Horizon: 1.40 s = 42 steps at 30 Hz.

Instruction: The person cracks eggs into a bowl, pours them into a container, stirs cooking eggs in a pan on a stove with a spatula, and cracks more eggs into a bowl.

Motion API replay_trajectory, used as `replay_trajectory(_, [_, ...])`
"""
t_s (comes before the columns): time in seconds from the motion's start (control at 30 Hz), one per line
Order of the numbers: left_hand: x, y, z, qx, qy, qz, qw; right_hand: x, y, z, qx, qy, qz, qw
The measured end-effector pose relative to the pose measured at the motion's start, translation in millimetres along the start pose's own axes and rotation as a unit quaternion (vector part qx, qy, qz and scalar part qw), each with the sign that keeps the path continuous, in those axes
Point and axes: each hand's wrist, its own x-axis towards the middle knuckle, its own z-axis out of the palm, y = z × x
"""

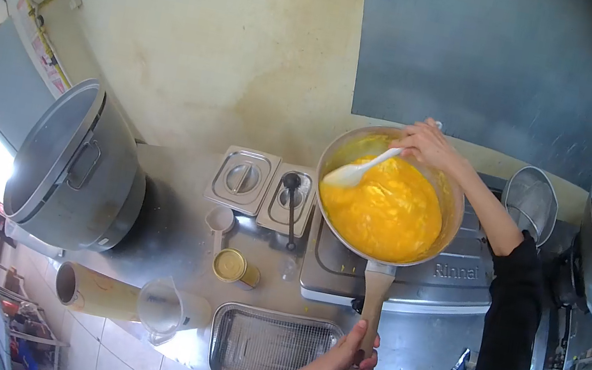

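A deep metal pan [320, 215] sits over the Rinnai gas stove [404, 287], its wooden handle [375, 290] pointing toward me. Thick yellow mixture [394, 210], like egg, with paler streaks fills the bottom of the pan. My left hand [354, 351] is closed around the end of the handle. Over the pan's far rim, my right hand [430, 145] grips a white spatula [366, 170]. The spatula's blade rests in the mixture on the left side of the pan. Any flame beneath the pan is hidden.
Left of the stove are two lidded steel containers [241, 181], a black spoon [291, 212], a small scoop [221, 221] and a gold-lidded jar [235, 267]. A wire-rack tray [275, 348], plastic jug [167, 309] and large pot [88, 172] stand nearby. A strainer [531, 199] is at right.
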Motion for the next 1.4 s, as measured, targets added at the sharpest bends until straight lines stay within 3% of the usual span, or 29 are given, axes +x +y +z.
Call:
replay_trajectory(0.07, [-2.9,0.1,-1.5,-0.006,-0.004,-0.008,1.0,-6.9,-10.5,-19.1,0.014,-0.009,-0.15,0.989])
replay_trajectory(0.2, [-12.6,17.0,5.6,-0.019,0.013,0.0,1.0,-61.5,-45.0,-91.0,-0.094,0.031,-0.249,0.963])
replay_trajectory(0.3, [-10.4,17.2,5.2,-0.038,-0.007,0.033,0.999,-108.1,-77.3,-146.1,-0.211,0.024,-0.21,0.954])
replay_trajectory(0.37, [-2.2,5.1,6.5,-0.038,0.018,0.043,0.998,-131.0,-100.6,-180.0,-0.246,-0.157,0.001,0.957])
replay_trajectory(0.4, [7.0,-8.7,6.8,-0.029,0.037,0.062,0.997,-133.6,-108.7,-181.0,-0.247,-0.158,-0.003,0.956])
replay_trajectory(0.47, [14.4,-16.3,18.5,-0.036,0.039,0.073,0.996,-131.6,-124.7,-184.3,-0.235,-0.414,0.1,0.874])
replay_trajectory(0.53, [16.1,-16.5,21.6,-0.045,0.026,0.079,0.996,-150.5,-122.8,-134.0,-0.237,-0.327,0.059,0.913])
replay_trajectory(0.67, [14.6,-17.3,16.1,-0.037,0.024,0.09,0.995,-134.5,-162.3,-99.9,-0.21,-0.191,0.051,0.957])
replay_trajectory(0.87, [14.4,-16.7,18.7,-0.029,0.03,0.106,0.993,-78.3,-160.3,-50.1,-0.18,-0.088,0.092,0.976])
replay_trajectory(1.0, [19.8,-23.6,17.9,-0.038,0.04,0.127,0.99,-36.0,-149.0,-36.1,-0.203,-0.13,0.201,0.95])
replay_trajectory(1.07, [19.5,-24.4,18.6,-0.05,0.044,0.126,0.99,-30.9,-132.0,-35.3,-0.209,-0.084,0.276,0.934])
replay_trajectory(1.17, [18.6,-25.1,23.0,-0.062,0.056,0.147,0.985,-48.1,-110.0,-61.0,-0.188,-0.111,0.304,0.927])
replay_trajectory(1.23, [16.4,-22.0,24.6,-0.075,0.056,0.135,0.986,-63.9,-107.0,-89.7,-0.147,-0.175,0.303,0.925])
replay_trajectory(1.3, [14.5,-18.6,24.7,-0.091,0.041,0.127,0.987,-77.6,-137.0,-124.4,-0.1,-0.251,0.366,0.891])
replay_trajectory(1.37, [11.2,-11.2,26.0,-0.101,0.027,0.123,0.987,-113.6,-123.4,-118.2,-0.208,-0.23,0.268,0.912])
replay_trajectory(1.4, [6.7,-7.0,26.9,-0.107,0.025,0.114,0.987,-116.5,-143.3,-136.6,-0.211,-0.241,0.269,0.908])
